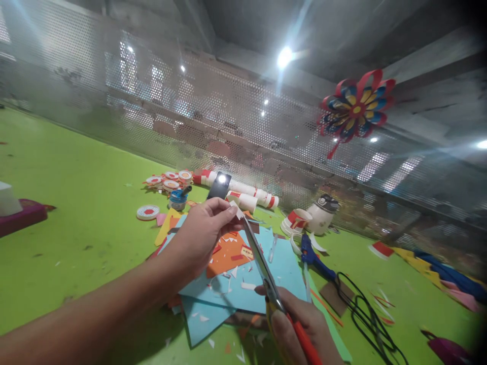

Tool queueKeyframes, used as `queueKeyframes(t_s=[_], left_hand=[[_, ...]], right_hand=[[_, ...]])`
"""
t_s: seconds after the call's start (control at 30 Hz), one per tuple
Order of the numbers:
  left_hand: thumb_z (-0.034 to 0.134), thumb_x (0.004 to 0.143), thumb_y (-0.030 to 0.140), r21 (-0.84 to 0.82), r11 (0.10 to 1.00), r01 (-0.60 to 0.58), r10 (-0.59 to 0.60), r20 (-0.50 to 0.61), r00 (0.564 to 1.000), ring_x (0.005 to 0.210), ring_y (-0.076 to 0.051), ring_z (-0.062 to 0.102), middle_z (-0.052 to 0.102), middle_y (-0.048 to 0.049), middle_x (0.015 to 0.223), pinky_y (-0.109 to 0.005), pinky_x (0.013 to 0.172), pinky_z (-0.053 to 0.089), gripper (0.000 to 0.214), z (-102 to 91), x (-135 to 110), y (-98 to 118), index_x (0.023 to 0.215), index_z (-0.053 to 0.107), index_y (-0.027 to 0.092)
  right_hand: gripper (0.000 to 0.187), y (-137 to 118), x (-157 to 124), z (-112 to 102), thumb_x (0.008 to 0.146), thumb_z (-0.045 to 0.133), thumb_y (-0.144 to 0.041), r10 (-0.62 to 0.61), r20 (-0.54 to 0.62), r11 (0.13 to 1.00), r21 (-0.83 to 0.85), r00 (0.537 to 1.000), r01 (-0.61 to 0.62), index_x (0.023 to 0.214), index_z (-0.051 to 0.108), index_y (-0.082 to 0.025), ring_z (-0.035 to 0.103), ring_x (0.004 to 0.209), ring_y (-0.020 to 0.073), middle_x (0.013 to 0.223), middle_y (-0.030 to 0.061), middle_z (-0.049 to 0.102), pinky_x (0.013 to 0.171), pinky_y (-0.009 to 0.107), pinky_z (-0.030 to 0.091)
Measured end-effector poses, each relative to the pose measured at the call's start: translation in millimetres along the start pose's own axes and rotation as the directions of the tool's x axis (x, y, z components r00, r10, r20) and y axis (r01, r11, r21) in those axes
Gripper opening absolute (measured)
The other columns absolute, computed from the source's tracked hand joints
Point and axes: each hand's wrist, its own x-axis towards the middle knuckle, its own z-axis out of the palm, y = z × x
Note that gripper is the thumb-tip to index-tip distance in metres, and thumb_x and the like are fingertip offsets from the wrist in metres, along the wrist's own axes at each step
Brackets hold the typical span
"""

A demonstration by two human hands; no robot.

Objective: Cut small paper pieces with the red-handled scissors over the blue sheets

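Observation:
Between the fingertips of my left hand (203, 230) is a small piece of white paper (236, 209), pinched and raised above the pile of coloured sheets. My right hand (294, 322) is wrapped round scissors (266, 271) with a red handle; their long metal blades reach up to the paper's edge. Whether the blades are parted at the tip I cannot make out. Below lie light blue sheets (205, 317) and an orange sheet (222, 263), strewn with white and red paper scraps.
Behind are white paper rolls with red bands (247, 187), a dark phone-like object (219, 185) and round paper pieces (171, 185). A blue glue gun (314, 258) with a black cord (365, 319) lies right, near paper cups (297, 220). A paper flower (356, 109) hangs above.

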Motion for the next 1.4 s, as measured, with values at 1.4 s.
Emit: queueKeyframes(t_s=[1.4], left_hand=[[0.065, 0.072, 0.014, 0.016, 0.999, 0.045, -0.046, 0.023, 0.999, 0.061, -0.012, 0.06, 0.062, -0.0029, 0.065, -0.027, 0.069, 0.047, 0.012, -4.4, 0.7, 11.2, 0.064, 0.057, 0.013]], right_hand=[[0.056, -4.8, 1.4, -2.3, 0.086, 0.039, -0.063, 0.024, 0.045, 0.994, 0.102, 0.999, -0.029, 0.101, 0.068, -0.018, 0.052, 0.048, 0.0132, 0.059, -0.0006, 0.058, 0.047, 0.021, 0.041]])
